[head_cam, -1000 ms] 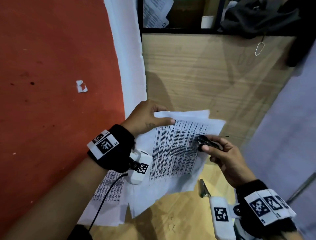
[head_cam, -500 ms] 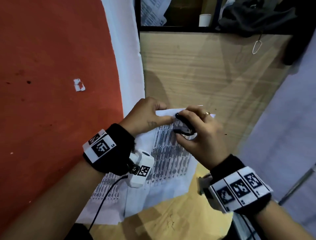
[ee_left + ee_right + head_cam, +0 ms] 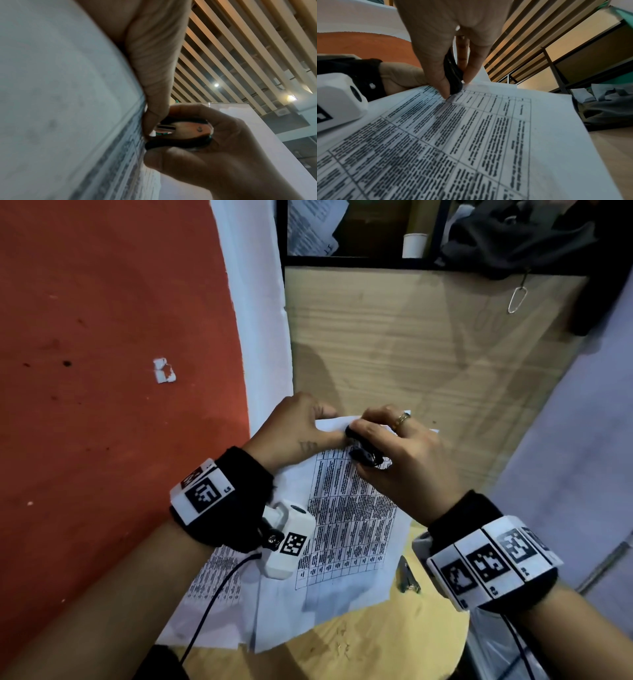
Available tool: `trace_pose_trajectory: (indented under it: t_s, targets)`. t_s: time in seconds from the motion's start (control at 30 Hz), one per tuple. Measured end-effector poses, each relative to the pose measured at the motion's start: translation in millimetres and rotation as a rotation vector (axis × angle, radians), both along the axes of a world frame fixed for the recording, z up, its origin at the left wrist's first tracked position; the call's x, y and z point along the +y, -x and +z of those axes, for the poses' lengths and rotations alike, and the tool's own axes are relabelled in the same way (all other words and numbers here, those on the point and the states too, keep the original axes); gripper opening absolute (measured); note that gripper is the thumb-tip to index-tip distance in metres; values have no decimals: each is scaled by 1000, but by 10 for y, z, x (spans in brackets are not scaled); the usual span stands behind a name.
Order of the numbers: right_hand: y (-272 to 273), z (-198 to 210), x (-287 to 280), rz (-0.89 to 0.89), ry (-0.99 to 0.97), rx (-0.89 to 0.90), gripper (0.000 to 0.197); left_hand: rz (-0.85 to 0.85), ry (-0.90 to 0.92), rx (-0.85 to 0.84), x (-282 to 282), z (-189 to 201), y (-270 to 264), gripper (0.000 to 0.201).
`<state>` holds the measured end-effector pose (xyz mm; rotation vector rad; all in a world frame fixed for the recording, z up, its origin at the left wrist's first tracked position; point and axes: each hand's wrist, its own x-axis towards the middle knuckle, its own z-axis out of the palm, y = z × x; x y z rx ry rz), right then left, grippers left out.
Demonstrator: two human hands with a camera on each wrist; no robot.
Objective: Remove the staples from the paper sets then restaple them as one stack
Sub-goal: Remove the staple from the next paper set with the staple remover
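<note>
Since a moment ago, the right hand (image 3: 394, 460) has carried the black staple remover (image 3: 364, 455) from the right side of the page up to the top corner of the paper set (image 3: 346, 518), and it now sits there beside the left hand (image 3: 294, 433). Its grip is squeezed on the remover, thumb on one side and fingers on the other. In the left hand's grip, the top edge of the paper is pinched to keep it from sliding. These papers lie on the tabletop (image 3: 394, 344), with more printed sheets (image 3: 212, 583) under them. I think this is the pulling-out step. Next, the remover's teeth need to slip under the staple, which I cannot see. A stapler (image 3: 407, 575) waits nearby.
</note>
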<state>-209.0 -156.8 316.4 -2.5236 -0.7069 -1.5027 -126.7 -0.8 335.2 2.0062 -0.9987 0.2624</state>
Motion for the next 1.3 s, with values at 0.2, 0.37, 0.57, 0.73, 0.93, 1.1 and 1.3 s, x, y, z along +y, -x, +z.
trace_pose_trajectory:
  t_s: [0.2, 0.37, 0.57, 0.73, 0.93, 1.1, 1.3]
  targets:
    - [-13, 13, -5, 5, 33, 1, 24, -71, 3, 87, 15, -6, 11, 40]
    - [-7, 48, -26, -85, 129, -19, 19, -111, 4, 160, 25, -3, 12, 29]
    - [-39, 101, -50, -95, 191, -42, 15, -114, 53, 229, 24, -17, -33, 31]
    - [-49, 99, -49, -64, 78, -34, 17, -192, 119, 317, 34, -1, -6, 26]
    - [-16, 50, -65, 2, -160, 38, 27, -240, 201, 358, 48, 2, 14, 9]
    - [-33, 54, -96, 107, -320, 113, 29, -234, 261, 438, 44, 12, 37, 4]
    - [-46, 76, -87, 190, -400, 122, 28, -227, 300, 399, 23, -6, 36, 8]
